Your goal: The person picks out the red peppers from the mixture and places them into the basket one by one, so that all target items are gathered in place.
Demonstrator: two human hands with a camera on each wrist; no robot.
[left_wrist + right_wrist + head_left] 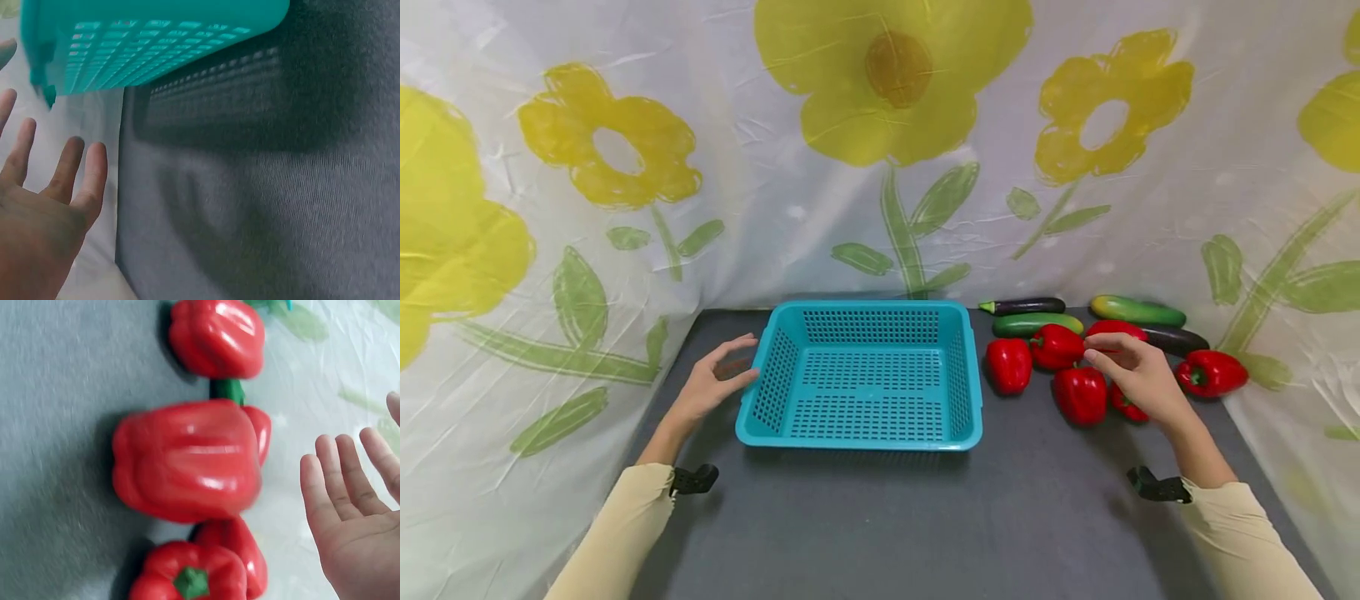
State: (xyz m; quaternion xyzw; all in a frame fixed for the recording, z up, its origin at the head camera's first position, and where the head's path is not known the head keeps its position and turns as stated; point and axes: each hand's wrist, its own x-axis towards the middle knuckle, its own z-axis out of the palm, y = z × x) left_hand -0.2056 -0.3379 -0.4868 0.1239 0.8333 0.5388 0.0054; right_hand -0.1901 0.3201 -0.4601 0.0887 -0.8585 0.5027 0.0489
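Observation:
A turquoise plastic basket with slotted walls stands with nothing in it near the back of the table. By its left side is my left hand, fingers spread and fingertips close to the rim; the left wrist view shows the palm beside the basket wall. My right hand hovers over a group of red bell peppers, its thumb and fingers apart. Nothing lies in that palm in the right wrist view, where a large bell pepper fills the middle.
Behind the peppers lie a dark eggplant, a green cucumber, a yellow-tipped green cucumber and another eggplant. One bell pepper sits at the table's right edge. A flowered sheet hangs around the dark table.

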